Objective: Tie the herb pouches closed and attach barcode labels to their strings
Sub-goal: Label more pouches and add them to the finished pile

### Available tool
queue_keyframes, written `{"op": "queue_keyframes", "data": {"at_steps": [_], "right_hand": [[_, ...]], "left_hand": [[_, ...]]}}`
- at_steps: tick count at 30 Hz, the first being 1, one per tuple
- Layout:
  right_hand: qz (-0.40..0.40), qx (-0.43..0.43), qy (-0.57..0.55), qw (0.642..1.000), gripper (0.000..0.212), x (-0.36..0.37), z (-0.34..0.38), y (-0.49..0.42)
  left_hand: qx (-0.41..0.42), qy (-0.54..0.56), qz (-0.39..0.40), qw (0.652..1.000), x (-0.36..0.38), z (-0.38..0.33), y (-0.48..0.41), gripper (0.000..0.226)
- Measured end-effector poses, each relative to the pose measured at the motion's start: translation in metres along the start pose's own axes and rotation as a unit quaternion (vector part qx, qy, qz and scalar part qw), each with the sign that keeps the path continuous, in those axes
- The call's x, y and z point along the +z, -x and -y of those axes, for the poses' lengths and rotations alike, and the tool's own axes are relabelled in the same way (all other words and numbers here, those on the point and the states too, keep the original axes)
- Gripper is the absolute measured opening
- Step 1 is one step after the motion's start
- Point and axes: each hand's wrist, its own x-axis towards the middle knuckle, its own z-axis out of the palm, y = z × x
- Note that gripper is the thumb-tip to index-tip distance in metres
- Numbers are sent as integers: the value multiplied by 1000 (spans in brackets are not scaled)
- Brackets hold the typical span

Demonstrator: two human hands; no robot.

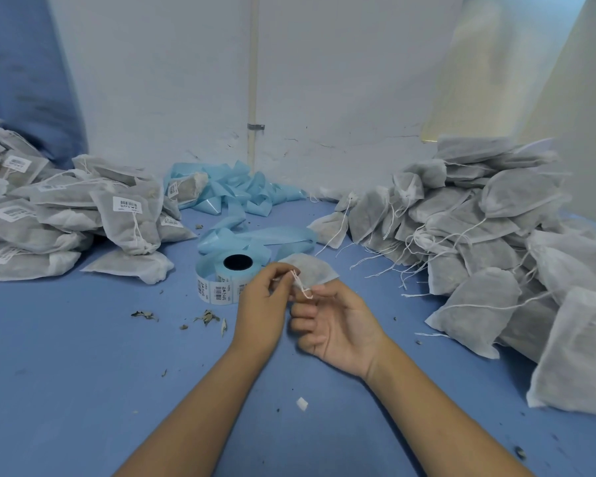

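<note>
While the left hand (260, 301) pinches the white string (300, 287), right hand (338, 328), palm up with fingers curled, has it looped over a fingertip. Pouch (310, 271) lies just beyond both hands. Label roll (227, 278) beside left hand; untied pouches (479, 235) piled right, on blue surface (83, 356).

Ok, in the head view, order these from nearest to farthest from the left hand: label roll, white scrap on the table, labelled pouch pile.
From the left hand:
1. label roll, just left of it, beyond the knuckles.
2. white scrap, nearer the camera, between the forearms.
3. labelled pouch pile, far left by the wall.
</note>
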Motion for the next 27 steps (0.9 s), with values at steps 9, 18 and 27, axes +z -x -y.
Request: {"op": "queue_keyframes", "data": {"at_steps": [9,18,27], "right_hand": [[-97,-69,31,992,13,-1,1,-5],[-187,-244,-42,951,9,-5,4,-8],[-151,-216,-137,955,7,-7,9,-4]], "left_hand": [[-12,-14,-38,999,0,5,-3,13],[-2,-118,-28,993,2,9,-3,10],[150,-498,60,852,-4,11,0,30]]}}
